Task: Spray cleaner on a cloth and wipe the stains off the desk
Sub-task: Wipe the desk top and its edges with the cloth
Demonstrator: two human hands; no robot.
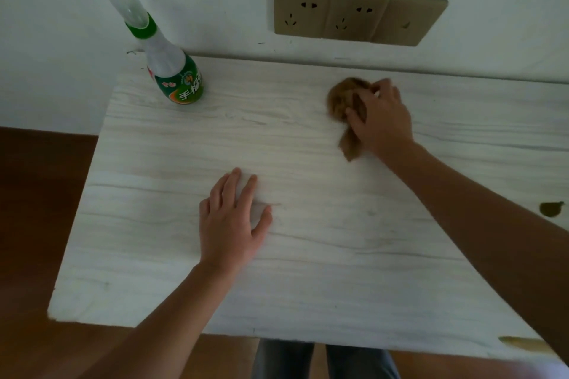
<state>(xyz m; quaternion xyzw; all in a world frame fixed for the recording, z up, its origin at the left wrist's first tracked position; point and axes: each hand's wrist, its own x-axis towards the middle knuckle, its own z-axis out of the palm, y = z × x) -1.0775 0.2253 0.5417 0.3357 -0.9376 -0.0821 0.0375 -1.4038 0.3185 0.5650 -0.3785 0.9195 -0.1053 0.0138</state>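
A pale wood-grain desk (308,271) fills the view. My right hand (380,118) grips a crumpled brown cloth (340,100) and holds it against the desk at the back right; part of the cloth hangs out below my palm. My left hand (231,218) lies flat on the desk near the middle, fingers spread, holding nothing. A cleaner bottle (175,71) with a green label and a clear cap stands upright at the back left corner. A dark green stain (551,208) shows near the right edge.
The wall behind carries a row of three tan sockets (357,14). Brown wooden floor (37,209) lies left of the desk. A yellowish chipped patch (517,341) marks the front right edge. My legs (323,360) show below the front edge.
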